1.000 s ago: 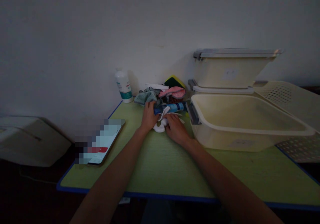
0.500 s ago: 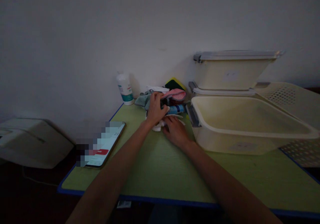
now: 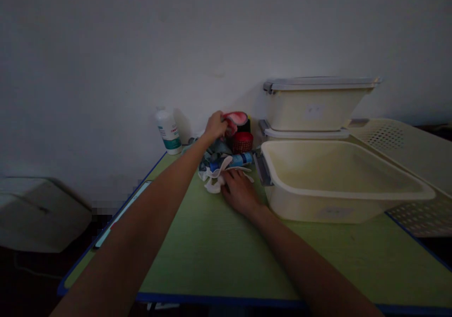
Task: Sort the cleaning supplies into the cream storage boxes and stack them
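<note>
My left hand [image 3: 215, 125] is closed on a pink cloth [image 3: 236, 117] with a darker edge, lifted above the pile at the back of the table. Lower and to the right, my right hand [image 3: 242, 192] lies with its fingers curled over a white glove [image 3: 213, 185], whose finger-like parts stick out around it. Behind the glove lies a blue cylinder [image 3: 242, 159]. A red perforated basket [image 3: 243, 142] stands under the pink cloth, with a dark sponge [image 3: 244, 126] behind it. Grey-green cloth [image 3: 221, 146] is bunched beneath my left wrist.
A white bottle [image 3: 167, 131] stands at the back left. My left forearm partly covers a phone [image 3: 123, 213]. On the right are an open cream bin [image 3: 339, 208], a lidded bin [image 3: 310, 109] behind it and a perforated basket [image 3: 420, 147]. The green table [image 3: 212, 246] has a blue edge.
My left hand has gone up and back from beside my right hand and now holds the pink cloth raised. The red basket shows more. My right hand stays at the glove; the view has shifted slightly.
</note>
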The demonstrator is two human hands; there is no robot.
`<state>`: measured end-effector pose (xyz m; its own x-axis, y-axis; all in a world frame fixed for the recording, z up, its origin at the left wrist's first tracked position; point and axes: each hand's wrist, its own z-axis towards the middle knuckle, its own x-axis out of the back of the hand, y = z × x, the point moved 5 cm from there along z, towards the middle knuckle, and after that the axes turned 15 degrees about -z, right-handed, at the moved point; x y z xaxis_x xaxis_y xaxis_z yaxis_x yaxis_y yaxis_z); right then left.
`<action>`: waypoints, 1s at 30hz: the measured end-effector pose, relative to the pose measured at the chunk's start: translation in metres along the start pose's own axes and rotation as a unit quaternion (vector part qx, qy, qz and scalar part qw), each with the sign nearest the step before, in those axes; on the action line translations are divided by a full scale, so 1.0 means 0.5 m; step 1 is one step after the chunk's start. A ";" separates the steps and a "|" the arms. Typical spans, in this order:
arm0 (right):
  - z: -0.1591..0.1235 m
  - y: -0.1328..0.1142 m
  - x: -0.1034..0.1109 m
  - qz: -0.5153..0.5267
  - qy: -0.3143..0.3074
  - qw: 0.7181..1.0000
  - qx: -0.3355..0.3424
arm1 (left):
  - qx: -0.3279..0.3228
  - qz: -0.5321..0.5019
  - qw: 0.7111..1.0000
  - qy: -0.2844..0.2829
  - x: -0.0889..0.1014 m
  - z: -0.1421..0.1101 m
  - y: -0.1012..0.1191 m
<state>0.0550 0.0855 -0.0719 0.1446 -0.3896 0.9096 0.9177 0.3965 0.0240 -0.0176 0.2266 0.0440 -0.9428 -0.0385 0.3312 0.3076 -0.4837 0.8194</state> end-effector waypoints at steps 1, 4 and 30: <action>0.000 0.000 -0.001 0.000 0.000 1.000 -0.001 | -0.013 -0.010 1.000 0.020 0.013 0.006 0.018; -0.001 0.001 -0.002 0.002 0.000 1.000 0.000 | -0.047 -0.076 0.994 0.068 0.048 0.011 0.062; 0.005 0.017 0.016 0.104 0.053 0.990 -0.077 | 0.098 -0.191 0.977 -0.011 0.066 -0.226 -0.088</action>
<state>0.0628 0.0879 -0.0631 0.3661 -0.4014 0.8396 0.9087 0.3486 -0.2295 -0.0769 0.1478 -0.0341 -0.9913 0.1315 -0.0076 -0.0450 -0.2832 0.9580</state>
